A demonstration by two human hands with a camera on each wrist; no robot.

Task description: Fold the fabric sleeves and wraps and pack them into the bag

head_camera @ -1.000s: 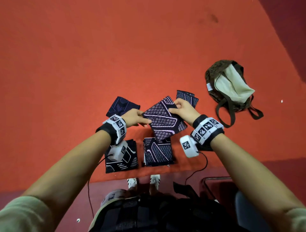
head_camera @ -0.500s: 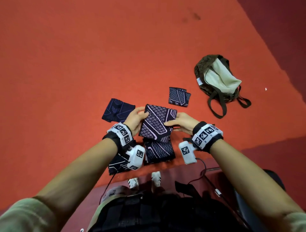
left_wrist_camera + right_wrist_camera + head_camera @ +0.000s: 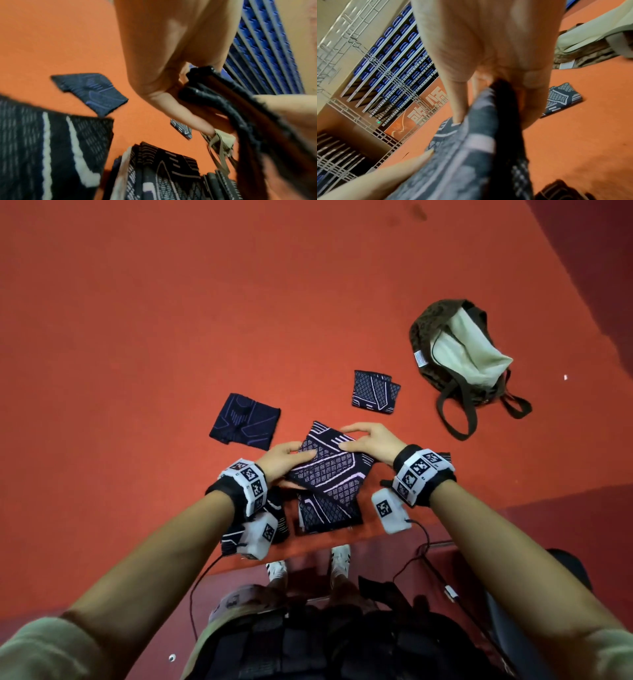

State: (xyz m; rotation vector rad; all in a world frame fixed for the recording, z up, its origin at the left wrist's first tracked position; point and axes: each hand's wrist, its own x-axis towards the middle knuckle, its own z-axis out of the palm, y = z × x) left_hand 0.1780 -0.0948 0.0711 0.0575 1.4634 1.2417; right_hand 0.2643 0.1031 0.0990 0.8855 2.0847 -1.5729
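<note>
Both hands hold one folded dark knit sleeve with pale pink lines and grids [image 3: 329, 470] up above the near edge of the red-orange carpet [image 3: 171, 337]. The sleeve is tilted: its long side runs from the far left down to the near right, and one corner points away from the person. The left hand [image 3: 284, 460] pinches its left edge, thumb on top and fingers under. The right hand [image 3: 368, 441] grips its far right edge, fingers curled over the top.

Under the held sleeve lies another folded patterned sleeve [image 3: 329, 513], half covered. A third folded piece [image 3: 277, 522] by the near edge is mostly hidden behind the left wrist band. A plain dark blue folded sleeve [image 3: 245, 421] lies flat to the left, further in. A small folded patterned wrap [image 3: 375, 393] lies between the hands and the brown bag with a pale lining [image 3: 459, 354], which lies open toward the right edge. Both wrist views are blurry, so the fingertips are hard to make out there.

Compared with half a second ago, the held sleeve has turned more slantwise, and the right hand has moved up onto its far edge.
</note>
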